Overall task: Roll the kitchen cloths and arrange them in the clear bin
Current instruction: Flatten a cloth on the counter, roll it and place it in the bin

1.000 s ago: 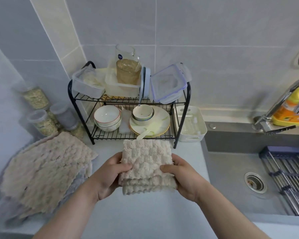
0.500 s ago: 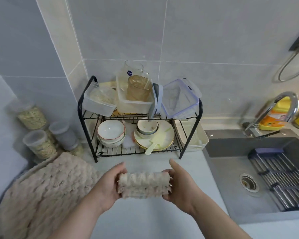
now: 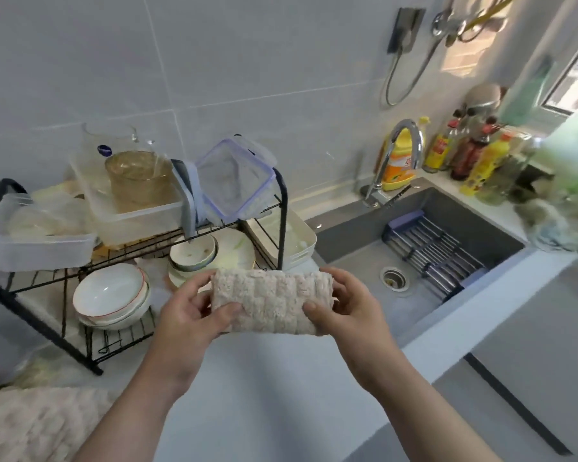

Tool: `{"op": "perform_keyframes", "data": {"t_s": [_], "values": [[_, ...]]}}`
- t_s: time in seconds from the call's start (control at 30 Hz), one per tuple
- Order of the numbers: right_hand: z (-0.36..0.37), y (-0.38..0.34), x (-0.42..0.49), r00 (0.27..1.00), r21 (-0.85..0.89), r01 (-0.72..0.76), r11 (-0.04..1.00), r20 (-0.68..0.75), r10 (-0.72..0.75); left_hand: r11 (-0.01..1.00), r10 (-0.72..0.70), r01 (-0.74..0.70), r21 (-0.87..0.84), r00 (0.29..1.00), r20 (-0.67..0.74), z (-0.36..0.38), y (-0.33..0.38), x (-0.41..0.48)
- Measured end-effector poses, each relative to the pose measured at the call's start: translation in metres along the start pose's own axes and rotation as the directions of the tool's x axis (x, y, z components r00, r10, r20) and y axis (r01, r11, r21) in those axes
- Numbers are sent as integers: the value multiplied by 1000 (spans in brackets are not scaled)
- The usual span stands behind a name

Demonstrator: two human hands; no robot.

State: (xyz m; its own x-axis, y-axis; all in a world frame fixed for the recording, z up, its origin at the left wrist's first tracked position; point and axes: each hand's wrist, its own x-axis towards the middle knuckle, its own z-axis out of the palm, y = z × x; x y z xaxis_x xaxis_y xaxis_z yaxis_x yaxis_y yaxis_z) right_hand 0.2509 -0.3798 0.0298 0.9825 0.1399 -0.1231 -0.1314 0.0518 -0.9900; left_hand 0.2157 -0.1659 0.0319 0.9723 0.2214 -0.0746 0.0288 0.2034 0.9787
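A beige waffle-textured kitchen cloth, rolled into a thick bundle, hangs above the counter between both hands. My left hand grips its left end with the thumb on the front face. My right hand grips its right end the same way. A stack of flat beige cloths lies at the bottom left corner of the counter. Clear plastic containers sit on top of the dish rack; which one is the clear bin I cannot tell.
A black wire dish rack with bowls and plates stands behind and left of the hands. A grey sink with a faucet lies to the right, with bottles along its far edge.
The cloth went from partly rolled to a full roll held at both ends. The view swung right and up, so the sink and bottles now show more.
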Motion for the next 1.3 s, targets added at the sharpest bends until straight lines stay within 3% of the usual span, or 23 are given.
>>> {"op": "perform_keyframes", "data": {"t_s": [0.23, 0.53, 0.83, 0.9, 1.1, 1.3], "values": [[-119, -43, -39, 961, 19, 138, 990, -245, -129, 996, 56, -36, -78, 963, 265, 136, 6, 19], [-292, -68, -99, 827, 77, 253, 964, -535, -174, 997, 70, -72, -17, 846, 529, 341, -13, -2], [-449, -90, -194, 756, 19, 182, 983, -642, -127, 1000, 17, -16, -9, 623, 782, 531, -32, -57], [-479, -93, -209, 709, -31, 169, 985, -690, -144, 1000, -18, 7, 17, 553, 833, 569, -38, -62], [-576, -90, -213, 520, -84, 165, 983, -839, -160, 994, -103, 74, 80, 415, 904, 686, -77, -59], [-682, -94, -157, 481, 38, 208, 977, -874, -69, 994, -106, 73, 83, 400, 910, 807, -121, -15]]}}
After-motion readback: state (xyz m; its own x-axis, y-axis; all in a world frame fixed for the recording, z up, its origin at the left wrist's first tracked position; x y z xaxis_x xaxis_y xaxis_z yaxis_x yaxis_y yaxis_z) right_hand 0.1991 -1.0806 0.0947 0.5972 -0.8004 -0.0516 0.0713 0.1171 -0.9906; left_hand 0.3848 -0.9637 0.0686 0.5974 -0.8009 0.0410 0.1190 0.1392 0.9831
